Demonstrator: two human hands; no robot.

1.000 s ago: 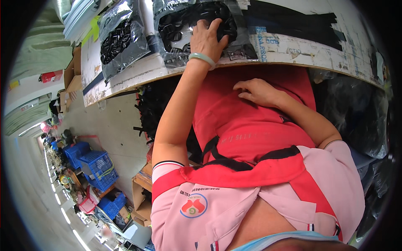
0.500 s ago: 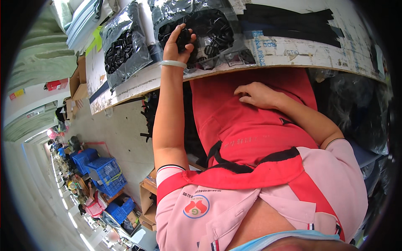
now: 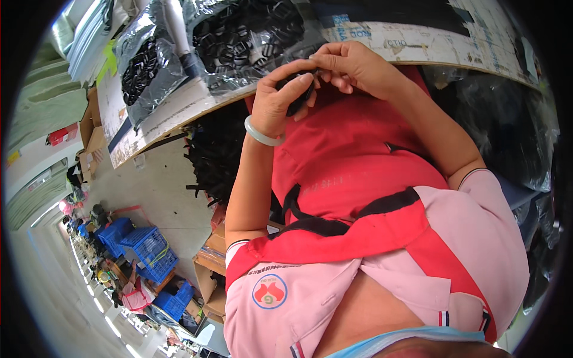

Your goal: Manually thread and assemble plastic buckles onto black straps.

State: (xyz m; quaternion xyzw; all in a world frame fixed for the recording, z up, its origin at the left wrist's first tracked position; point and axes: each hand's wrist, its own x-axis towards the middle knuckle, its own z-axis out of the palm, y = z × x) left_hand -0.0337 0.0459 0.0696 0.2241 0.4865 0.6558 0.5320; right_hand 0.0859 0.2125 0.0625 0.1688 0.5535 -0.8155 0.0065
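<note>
My left hand [image 3: 279, 98], with a pale bangle at the wrist, curls around black plastic buckles [image 3: 301, 97] in front of the table's edge. Fingers cover most of them, so their exact form is partly hidden. My right hand [image 3: 358, 68] meets the left one's fingertips, thumb and forefinger pinched together. What lies in that pinch is too small to make out. Just beyond the hands, an open clear plastic bag [image 3: 224, 83] on the table holds a heap of black buckles [image 3: 250, 33].
A smaller clear bag [image 3: 169, 73] of black parts lies on the table [image 3: 370, 43] to the left. Black strips [image 3: 400, 13] lie at the far right. Black straps [image 3: 209, 158] hang below the edge. Blue crates [image 3: 149, 250] and cardboard boxes [image 3: 209, 280] stand on the floor at left.
My left hand has come back from the bag toward me with black buckles in it. My right hand has risen from my lap to meet it.
</note>
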